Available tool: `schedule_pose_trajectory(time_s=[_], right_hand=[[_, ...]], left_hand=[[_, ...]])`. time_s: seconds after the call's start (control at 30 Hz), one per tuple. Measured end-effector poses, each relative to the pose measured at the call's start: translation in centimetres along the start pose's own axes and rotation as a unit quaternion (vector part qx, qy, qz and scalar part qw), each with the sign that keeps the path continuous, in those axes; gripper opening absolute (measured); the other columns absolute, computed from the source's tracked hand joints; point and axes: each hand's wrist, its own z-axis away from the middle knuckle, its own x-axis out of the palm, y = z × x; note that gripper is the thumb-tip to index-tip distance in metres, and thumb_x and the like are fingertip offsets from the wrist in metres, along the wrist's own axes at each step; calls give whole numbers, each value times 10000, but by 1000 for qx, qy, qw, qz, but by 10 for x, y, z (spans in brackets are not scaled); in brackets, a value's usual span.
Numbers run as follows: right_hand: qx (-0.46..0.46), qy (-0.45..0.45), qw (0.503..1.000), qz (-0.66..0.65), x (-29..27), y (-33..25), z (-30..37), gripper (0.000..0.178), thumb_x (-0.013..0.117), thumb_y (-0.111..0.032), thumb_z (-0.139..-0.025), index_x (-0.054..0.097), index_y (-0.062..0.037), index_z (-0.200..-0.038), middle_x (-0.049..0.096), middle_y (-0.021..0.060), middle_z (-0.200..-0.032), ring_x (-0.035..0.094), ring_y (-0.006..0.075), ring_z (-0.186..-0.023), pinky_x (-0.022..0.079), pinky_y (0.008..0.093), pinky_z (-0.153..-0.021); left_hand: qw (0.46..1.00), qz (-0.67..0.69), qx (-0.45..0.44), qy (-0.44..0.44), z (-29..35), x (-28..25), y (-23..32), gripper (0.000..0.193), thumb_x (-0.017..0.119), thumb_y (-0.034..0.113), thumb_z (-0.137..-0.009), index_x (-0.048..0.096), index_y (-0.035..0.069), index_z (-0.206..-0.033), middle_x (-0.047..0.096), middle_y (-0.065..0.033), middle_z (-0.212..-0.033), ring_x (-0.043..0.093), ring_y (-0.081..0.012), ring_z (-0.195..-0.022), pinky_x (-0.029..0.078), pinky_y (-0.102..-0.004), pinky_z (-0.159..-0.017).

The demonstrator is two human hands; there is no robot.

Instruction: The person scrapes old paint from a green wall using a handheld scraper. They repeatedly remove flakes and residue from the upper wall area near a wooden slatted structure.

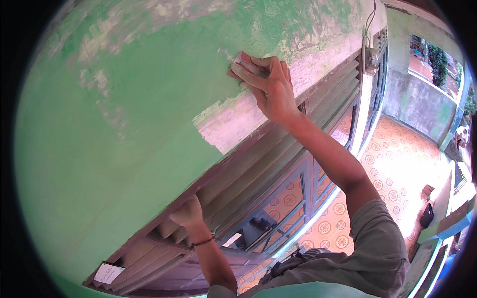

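Note:
My right hand (275, 89) presses a folded piece of reddish-brown sandpaper (242, 58) against the green painted wall (149, 109). The thumb and fingers are closed on the sheet, just above a bare pale patch (231, 124) where the green coat is gone. Lower and to the left, my left hand (188, 212) grips the wooden louver frame (164, 214) along the wall's lower edge. Its fingertips are hidden among the slats. A dark bracelet (202, 242) circles the left wrist.
Brown louver slats (248, 184) run above glazed windows (285, 198). A white paper label (108, 273) hangs at the lower left. An electric meter (370, 60) with cables is mounted farther right. Far below lies a patterned tile floor (343, 223), with a low wall (417, 104) beyond.

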Motion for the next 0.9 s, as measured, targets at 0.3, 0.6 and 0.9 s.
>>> schedule_pose_trajectory(time_s=[0.3,0.6,0.9], right_hand=[[36,152,988,8,-1,85,-113,334,719,-192,-938,743,-146,-1268,683,228,-1280,653,391,-1026,534,454,-909],[79,113,986,93,-12,107,-145,319,699,-177,-925,760,-146,-1237,720,177,-1129,635,343,-1024,524,428,-889],[-30,73,997,6,-1,40,-4,451,605,-87,-925,714,-273,-1321,665,123,-1227,578,314,-1007,484,479,-867]], left_hand=[[1000,14,-8,-21,1,-3,5,457,436,294,-1078,527,3,-1419,538,-145,-1482,487,-312,-1374,334,-489,-1213],[1000,-13,12,-17,-1,6,-4,464,580,329,-1037,570,33,-1395,611,-97,-1432,556,-254,-1342,414,-472,-1171],[999,-31,16,-4,-1,2,-2,486,610,332,-1023,565,27,-1399,600,-106,-1444,547,-258,-1352,411,-474,-1175]])
